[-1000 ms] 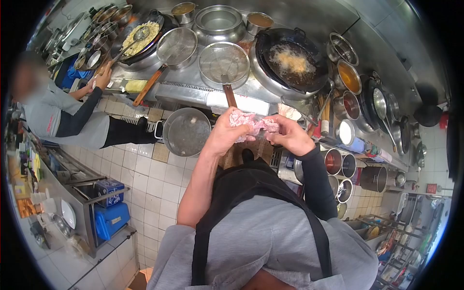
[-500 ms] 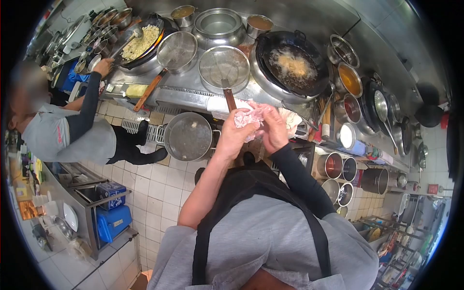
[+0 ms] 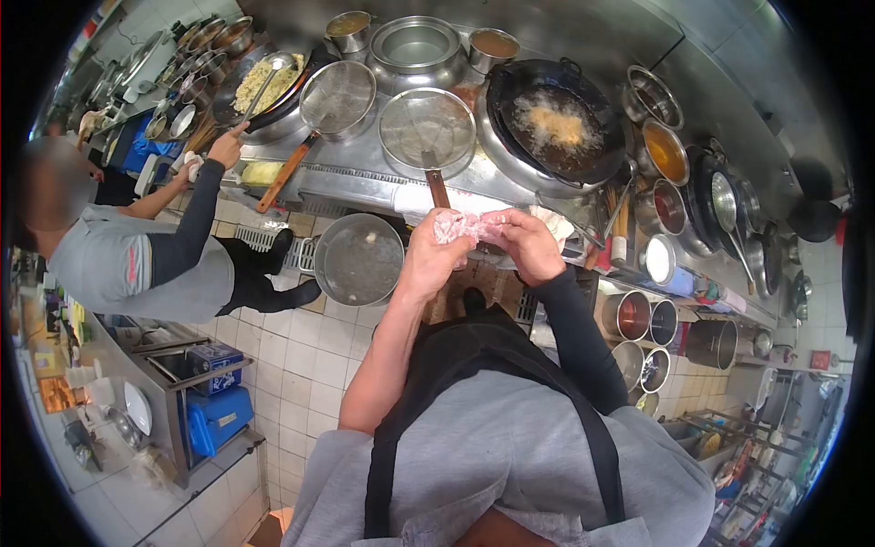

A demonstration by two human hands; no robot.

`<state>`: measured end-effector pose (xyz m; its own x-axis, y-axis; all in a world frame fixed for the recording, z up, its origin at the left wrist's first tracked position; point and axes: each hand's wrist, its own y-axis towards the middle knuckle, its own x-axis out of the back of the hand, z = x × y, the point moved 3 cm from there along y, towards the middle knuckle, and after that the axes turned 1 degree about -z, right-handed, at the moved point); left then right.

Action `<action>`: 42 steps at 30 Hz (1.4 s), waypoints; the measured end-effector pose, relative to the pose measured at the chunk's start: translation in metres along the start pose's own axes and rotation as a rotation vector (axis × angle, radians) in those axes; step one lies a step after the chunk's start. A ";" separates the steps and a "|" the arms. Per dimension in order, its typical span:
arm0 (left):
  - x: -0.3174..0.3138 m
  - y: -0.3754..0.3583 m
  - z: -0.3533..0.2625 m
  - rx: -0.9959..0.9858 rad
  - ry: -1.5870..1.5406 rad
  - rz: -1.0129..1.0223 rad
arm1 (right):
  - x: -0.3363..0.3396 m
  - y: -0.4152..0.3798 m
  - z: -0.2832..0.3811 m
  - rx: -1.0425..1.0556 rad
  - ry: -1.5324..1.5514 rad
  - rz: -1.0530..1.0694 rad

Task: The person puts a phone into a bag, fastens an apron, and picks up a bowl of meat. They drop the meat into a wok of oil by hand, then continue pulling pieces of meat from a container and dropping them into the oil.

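Observation:
A crumpled pink-and-white cloth (image 3: 453, 227) is bunched between my two hands, in front of the stove edge. My left hand (image 3: 432, 260) is closed around its larger part. My right hand (image 3: 533, 248) pinches the other end, its fingers partly hidden. Just beyond them, the wooden handle of a wire strainer (image 3: 427, 128) points toward my hands. A pale cloth (image 3: 552, 226) lies on the counter edge beside my right hand. Up and to the right, golden food (image 3: 556, 125) bubbles in oil in a black wok (image 3: 602, 150).
To the left, a co-worker (image 3: 137, 260) holds a ladle over a wok of yellowish food (image 3: 264, 84). A large pot of water (image 3: 355, 260) stands low beside my left forearm. A second strainer (image 3: 338, 97) rests on a pot. Several sauce containers, including one of orange liquid (image 3: 662, 149), line the right.
My hands have drawn slightly apart and lower, and the cloth is bunched smaller between them. The co-worker's arm and ladle have shifted over the left wok.

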<state>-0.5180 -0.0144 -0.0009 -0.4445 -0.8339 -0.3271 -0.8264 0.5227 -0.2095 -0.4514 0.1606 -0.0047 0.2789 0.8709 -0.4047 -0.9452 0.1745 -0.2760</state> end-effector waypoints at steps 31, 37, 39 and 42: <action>0.033 -0.017 0.029 0.108 -0.376 -0.074 | 0.101 0.060 0.037 0.104 0.024 -0.046; 0.033 -0.030 0.042 0.115 -0.528 -0.262 | 0.149 0.080 0.048 0.167 0.032 -0.131; 0.037 -0.035 0.047 0.092 -0.580 -0.294 | 0.188 0.091 0.054 0.120 -0.027 -0.161; 0.050 -0.045 0.064 0.064 -0.624 -0.323 | 0.214 0.107 0.073 0.086 -0.380 -0.148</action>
<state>-0.4810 -0.0684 -0.0667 0.1166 -0.7018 -0.7027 -0.8529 0.2917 -0.4329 -0.5055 0.3995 -0.0573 0.3459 0.9382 -0.0105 -0.9147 0.3347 -0.2265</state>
